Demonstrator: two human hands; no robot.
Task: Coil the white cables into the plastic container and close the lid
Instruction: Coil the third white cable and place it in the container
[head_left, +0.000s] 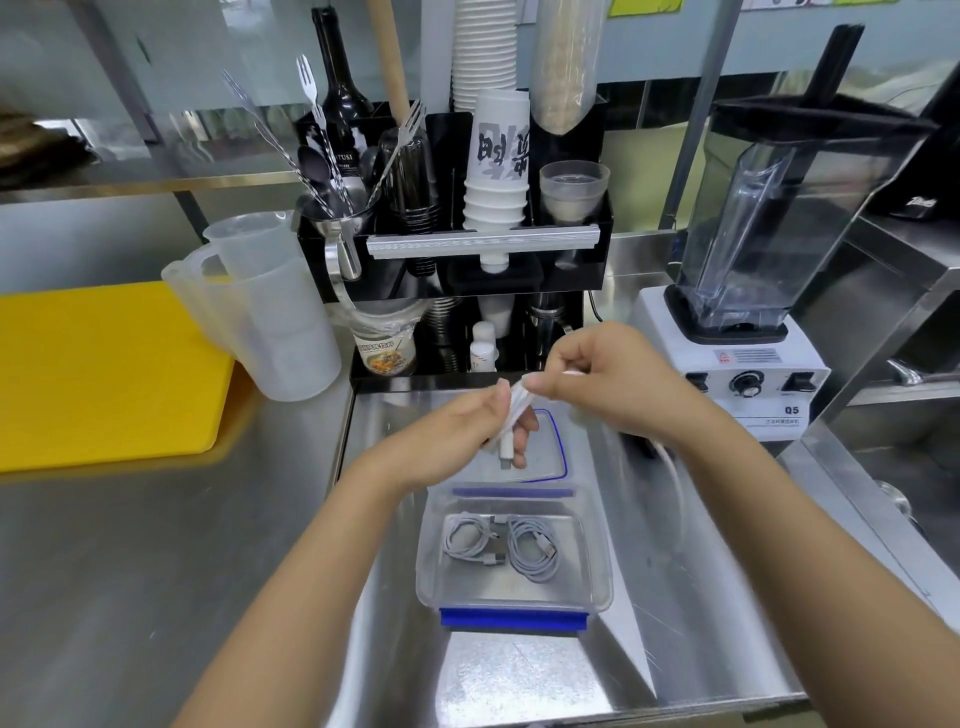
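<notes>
In the middle of the frame, low down, the clear plastic container (514, 597) with blue clips sits open, two coiled white cables (498, 543) inside. Above it, its clear blue-edged lid (550, 452) lies flat. The left hand (457, 431) grips a bunched white cable (514, 415); the right hand (597, 374) pinches its top.

Open container (597, 545) top unobstructed; black rack (457, 270) and blender (748, 291) behind.

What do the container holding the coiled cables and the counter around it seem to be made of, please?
The container looks like clear, slightly frosted plastic: the cables show through its walls, and it has a blue clip at the near edge. The counter appears to be brushed stainless steel, grey with dull, streaky reflections.
</notes>
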